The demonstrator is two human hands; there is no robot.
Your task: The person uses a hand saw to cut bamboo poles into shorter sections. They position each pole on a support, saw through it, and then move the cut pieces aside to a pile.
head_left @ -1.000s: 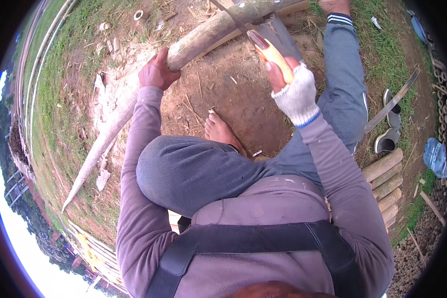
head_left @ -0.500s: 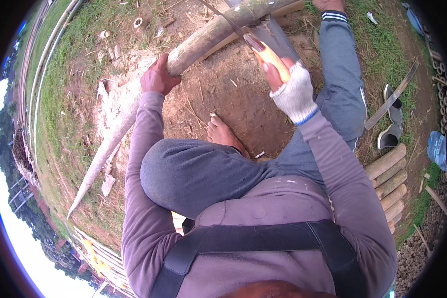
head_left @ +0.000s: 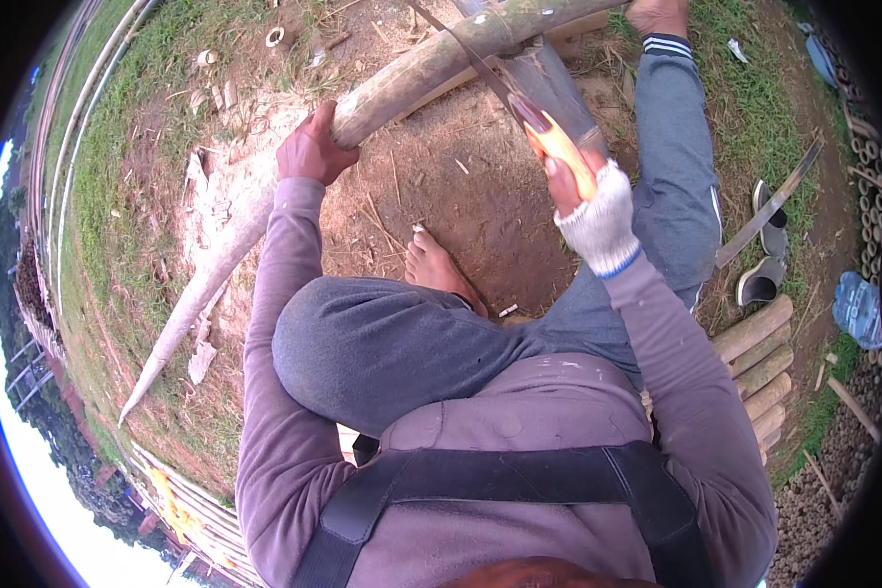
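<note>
A long bamboo pole (head_left: 412, 82) slants across the upper middle, resting on a grey support (head_left: 549, 83). My bare left hand (head_left: 312, 149) is closed around the pole's near left end. In my right hand (head_left: 598, 214), which wears a white knit glove with fingertips bare, is the orange and brown handle of a handsaw (head_left: 568, 157). The saw's thin dark blade (head_left: 464, 47) crosses the pole to the right of my left hand; how deep it has cut cannot be made out. One bare foot (head_left: 436, 265) stands on the soil below the pole.
A pale tapering pole (head_left: 201, 294) lies toward the lower left. On the right are a long machete-like blade (head_left: 769, 206), sandals (head_left: 760, 282), stacked cut bamboo (head_left: 755, 343) and a blue plastic bottle (head_left: 857, 312). Wood dust and a bamboo ring (head_left: 275, 37) lie at upper left.
My right hand has drawn the handsaw back toward the lower right, so the blade slides along across the pole. My left hand keeps its hold.
</note>
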